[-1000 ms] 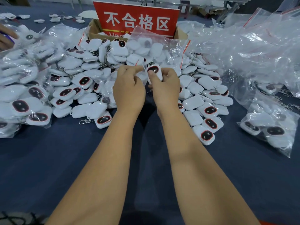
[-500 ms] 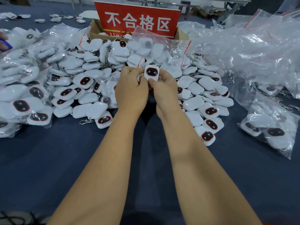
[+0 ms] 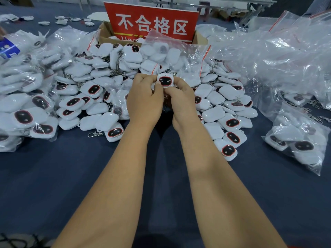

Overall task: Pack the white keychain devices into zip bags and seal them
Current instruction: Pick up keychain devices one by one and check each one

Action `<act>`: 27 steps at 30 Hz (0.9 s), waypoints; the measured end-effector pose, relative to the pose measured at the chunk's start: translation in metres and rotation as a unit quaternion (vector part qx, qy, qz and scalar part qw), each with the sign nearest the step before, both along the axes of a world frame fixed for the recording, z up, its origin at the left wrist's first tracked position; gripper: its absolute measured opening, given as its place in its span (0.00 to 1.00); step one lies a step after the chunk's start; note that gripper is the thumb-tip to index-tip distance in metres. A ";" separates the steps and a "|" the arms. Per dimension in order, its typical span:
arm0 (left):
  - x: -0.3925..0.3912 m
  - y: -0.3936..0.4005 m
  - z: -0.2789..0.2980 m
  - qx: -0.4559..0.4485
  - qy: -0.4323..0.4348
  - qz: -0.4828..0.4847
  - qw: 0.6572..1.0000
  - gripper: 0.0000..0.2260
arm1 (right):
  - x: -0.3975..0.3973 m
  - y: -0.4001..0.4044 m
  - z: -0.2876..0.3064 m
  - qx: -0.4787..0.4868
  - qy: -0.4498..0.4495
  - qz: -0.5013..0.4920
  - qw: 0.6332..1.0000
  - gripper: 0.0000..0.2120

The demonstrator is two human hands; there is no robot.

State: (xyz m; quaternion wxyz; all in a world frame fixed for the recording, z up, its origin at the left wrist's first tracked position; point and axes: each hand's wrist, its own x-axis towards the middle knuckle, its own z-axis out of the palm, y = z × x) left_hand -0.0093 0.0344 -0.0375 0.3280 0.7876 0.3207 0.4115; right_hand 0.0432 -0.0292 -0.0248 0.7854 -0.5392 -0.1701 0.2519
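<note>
Both hands, left hand (image 3: 143, 102) and right hand (image 3: 180, 101), pinched one white keychain device (image 3: 165, 81) together above the heap; bagging seemed underway, and next it needed a zip bag (image 3: 179, 56), just beyond the grip.

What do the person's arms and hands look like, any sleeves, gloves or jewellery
Both forearms are bare up to the frame's bottom edge: no sleeves in view. The left hand and right hand wear no gloves, and no rings, watch or bracelet show.

Both forearms outstretched, left hand (image 3: 144, 102) and right hand (image 3: 180, 99) side by side, fingers curled, touching.
</note>
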 end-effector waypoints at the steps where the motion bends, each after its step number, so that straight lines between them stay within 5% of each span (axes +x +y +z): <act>1: 0.000 0.000 0.000 0.002 0.002 -0.001 1.000 0.12 | -0.001 0.000 0.000 0.004 0.004 0.006 1.000 0.12; 11: -0.002 -0.002 0.003 -0.018 -0.011 -0.004 1.000 0.02 | -0.002 -0.001 0.001 0.040 0.005 -0.009 0.999 0.11; 21: -0.003 -0.005 0.004 -0.023 -0.008 -0.008 1.000 0.03 | -0.001 0.003 -0.002 0.016 -0.030 -0.040 0.999 0.12; 27: -0.003 -0.005 0.003 -0.022 -0.015 -0.008 1.000 0.02 | -0.002 -0.001 0.001 0.063 0.023 -0.008 0.998 0.08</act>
